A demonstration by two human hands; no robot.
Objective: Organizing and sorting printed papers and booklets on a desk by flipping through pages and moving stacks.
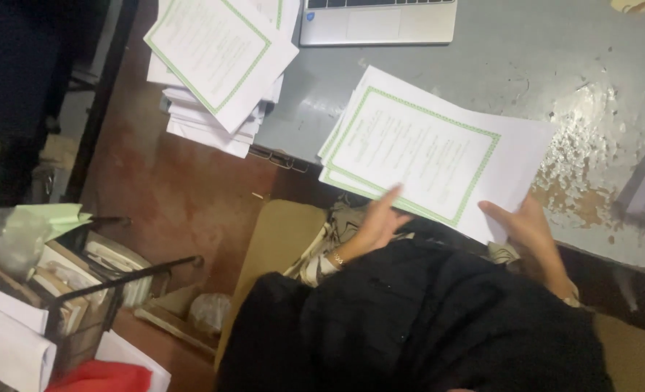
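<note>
Overhanging the near edge of the grey tabletop (525,58), the loose sheaf of green-bordered papers (424,149) could slide off towards the lap or fan out of order, since only fingertips steady it. The left hand (379,218) lies open against its lower edge; the right hand (527,225) pinches the lower right corner, the two well apart. A second, messier paper stack (217,69) hangs over the far corner, and a laptop (377,20) crowds the back.
</note>
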